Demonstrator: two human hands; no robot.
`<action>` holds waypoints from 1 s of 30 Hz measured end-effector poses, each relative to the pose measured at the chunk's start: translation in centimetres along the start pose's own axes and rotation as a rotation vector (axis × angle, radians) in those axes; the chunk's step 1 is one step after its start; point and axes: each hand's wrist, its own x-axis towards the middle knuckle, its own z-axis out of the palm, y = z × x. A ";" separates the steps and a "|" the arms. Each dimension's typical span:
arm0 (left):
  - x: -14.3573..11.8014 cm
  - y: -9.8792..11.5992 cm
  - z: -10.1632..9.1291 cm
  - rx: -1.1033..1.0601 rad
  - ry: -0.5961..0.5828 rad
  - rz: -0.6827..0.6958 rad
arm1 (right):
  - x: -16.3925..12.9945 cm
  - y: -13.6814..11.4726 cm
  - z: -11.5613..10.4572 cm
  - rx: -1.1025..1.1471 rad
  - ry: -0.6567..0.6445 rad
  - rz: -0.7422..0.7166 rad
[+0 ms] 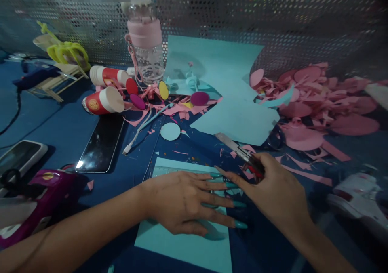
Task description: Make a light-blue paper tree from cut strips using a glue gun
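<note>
Left hand lies flat, fingers spread, pinning the teal paper sheet at lower centre; right hand grips a utility knife beside it. Cut discs and pink scraps fill upper right; this sheet appears uncut.

One head-worn camera looks forward and steeply down from close above the blue bench. The near edge fills the bottom of the view, and a perforated metal screen closes the far side. Both forearms enter from the lower edge.
</note>
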 end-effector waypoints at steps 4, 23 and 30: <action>0.0 -0.2 -0.3 0.004 -0.021 0.001 | 0.0 0.2 0.1 -0.003 0.022 -0.056; -0.5 0.3 0.3 0.046 0.002 -0.052 | -0.2 0.6 0.3 -0.013 0.022 -0.086; -0.6 0.6 0.5 0.021 0.019 -0.071 | -0.2 0.5 0.2 -0.016 0.046 -0.096</action>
